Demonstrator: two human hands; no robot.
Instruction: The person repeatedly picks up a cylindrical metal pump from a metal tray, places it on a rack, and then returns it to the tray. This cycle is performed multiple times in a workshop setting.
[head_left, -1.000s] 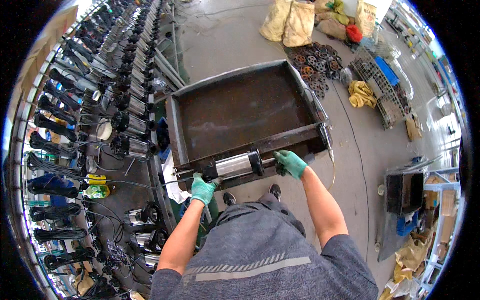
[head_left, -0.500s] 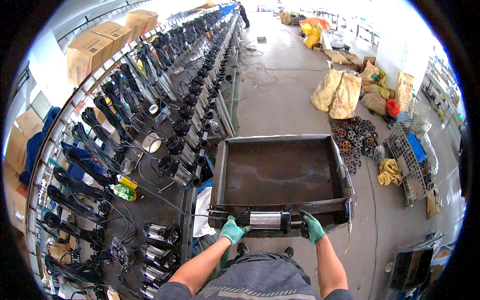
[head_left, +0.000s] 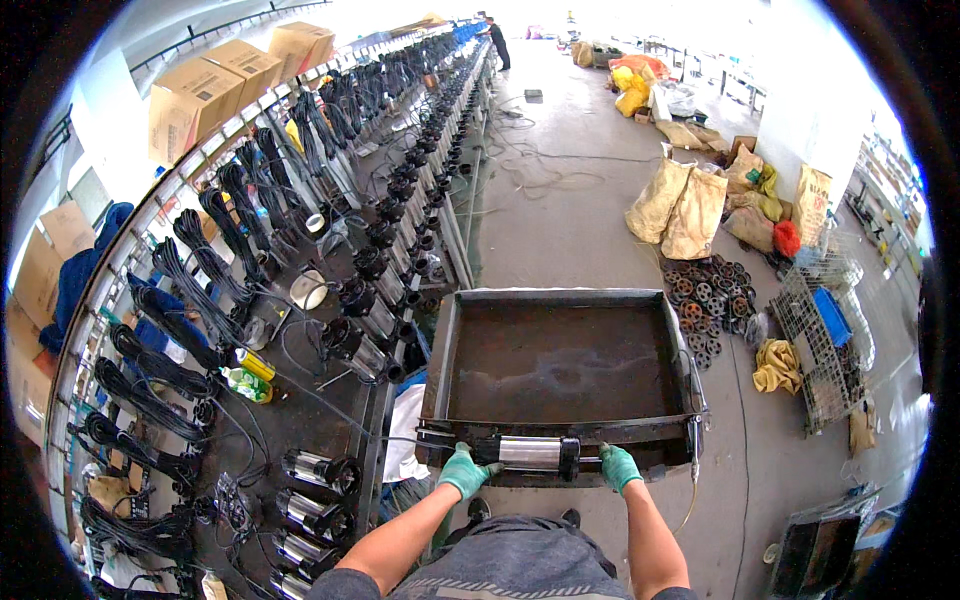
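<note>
- Your left hand [head_left: 466, 470], in a green glove, is closed around the left end of the cylindrical pump [head_left: 530, 453], a steel body with black end caps.
- Your right hand [head_left: 619, 467], also gloved green, grips the handle bar [head_left: 640, 461] just beyond the pump's right end; the two hands sit well apart, one at each end.
- The pump lies crosswise along the near rim of the metal cart tray [head_left: 560, 362], resting against the handle bar.
- The tray is a shallow, dark, rust-stained steel pan with raised walls; its floor shows a faint oily sheen.
- Left of the tray runs a long workbench [head_left: 300, 420] that stretches far up the room, lined with rows of similar pumps [head_left: 400, 210] and coiled black cables [head_left: 190, 300].
- Above the workbench, cardboard boxes [head_left: 200, 95] stand on a high shelf.
- Right of the tray, on the concrete floor [head_left: 570, 190], lies a pile of dark round castings [head_left: 710, 290], with tan sacks [head_left: 680, 205] behind it.
- Further right of the tray stands a wire cage basket [head_left: 825, 340] with a blue bin inside, and a yellow rag [head_left: 775, 365] lies beside it.
- Far beyond the tray, at the bench's distant end, another person [head_left: 497, 40] stands.
</note>
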